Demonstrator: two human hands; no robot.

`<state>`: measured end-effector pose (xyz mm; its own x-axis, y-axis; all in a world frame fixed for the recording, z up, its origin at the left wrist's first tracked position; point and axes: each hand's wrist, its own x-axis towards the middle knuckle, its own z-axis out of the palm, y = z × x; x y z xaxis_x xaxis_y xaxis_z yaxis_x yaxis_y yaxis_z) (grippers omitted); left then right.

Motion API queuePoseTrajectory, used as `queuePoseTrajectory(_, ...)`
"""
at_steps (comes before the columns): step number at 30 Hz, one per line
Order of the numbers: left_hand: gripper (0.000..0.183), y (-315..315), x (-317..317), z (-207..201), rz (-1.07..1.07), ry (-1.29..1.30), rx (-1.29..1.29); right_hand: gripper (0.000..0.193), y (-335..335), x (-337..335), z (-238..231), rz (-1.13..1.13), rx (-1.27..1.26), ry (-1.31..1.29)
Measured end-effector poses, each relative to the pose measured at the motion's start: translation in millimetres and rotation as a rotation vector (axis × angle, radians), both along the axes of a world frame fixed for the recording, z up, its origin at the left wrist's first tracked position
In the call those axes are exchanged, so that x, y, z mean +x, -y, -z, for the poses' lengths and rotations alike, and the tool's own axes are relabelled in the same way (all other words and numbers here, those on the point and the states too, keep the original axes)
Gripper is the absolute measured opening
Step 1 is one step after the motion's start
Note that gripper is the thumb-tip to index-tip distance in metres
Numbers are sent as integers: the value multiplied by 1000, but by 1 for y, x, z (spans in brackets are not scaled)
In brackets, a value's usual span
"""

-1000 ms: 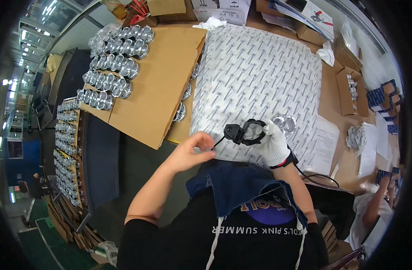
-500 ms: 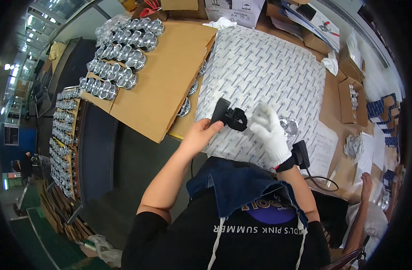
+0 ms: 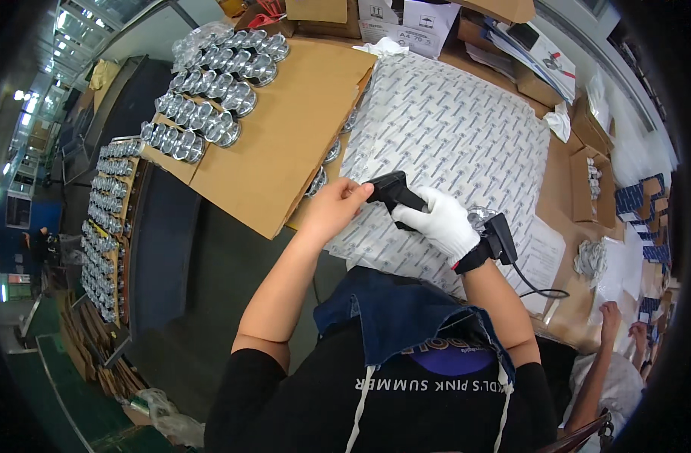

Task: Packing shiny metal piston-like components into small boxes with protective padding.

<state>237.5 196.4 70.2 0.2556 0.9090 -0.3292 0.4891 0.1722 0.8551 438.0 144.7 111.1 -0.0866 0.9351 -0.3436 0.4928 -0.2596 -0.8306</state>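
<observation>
both hands met at a small black part (image 3: 394, 192), held just above the white patterned sheet (image 3: 451, 136) on the surface. left hand (image 3: 334, 211), bare, pinched the part's near end, grip clenched on it. right hand (image 3: 440, 223), in a white glove, wrapped over the part's other end, grip also clenched on it. a black wrist-worn device (image 3: 500, 238) with a cable trailing off sat on the right wrist.

change noted: a second ago the part was low by the right hand with the left only touching a thin lead; half a second ago the left held it up alone, right hand open beside it. now both grasped it and it lay more level. i judged this a re-seat of the hold for two-handed handling.

shiny metal cups (image 3: 209, 90) stood in rows on the cardboard sheet (image 3: 285, 143), well apart to the left.
</observation>
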Motion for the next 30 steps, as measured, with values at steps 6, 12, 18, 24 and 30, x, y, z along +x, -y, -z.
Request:
queuePoseTrajectory(6,19,42,18,-11,35,-19,765,21,5,10,11,194,-233,-588)
queuePoseTrajectory(12,18,64,40,9,181,349,111,22,15,8,-2,196,-282,-663)
queuePoseTrajectory(18,17,61,47,16,459,235,257,20,20,13,-10,158,-121,-503)
queuePoseTrajectory(24,26,49,64,22,706,-151,225,20,33,11,-16,104,-36,-342)
queuePoseTrajectory(30,68,7,50,-32,565,456,-561,15,34,12,-26,215,-16,-560)
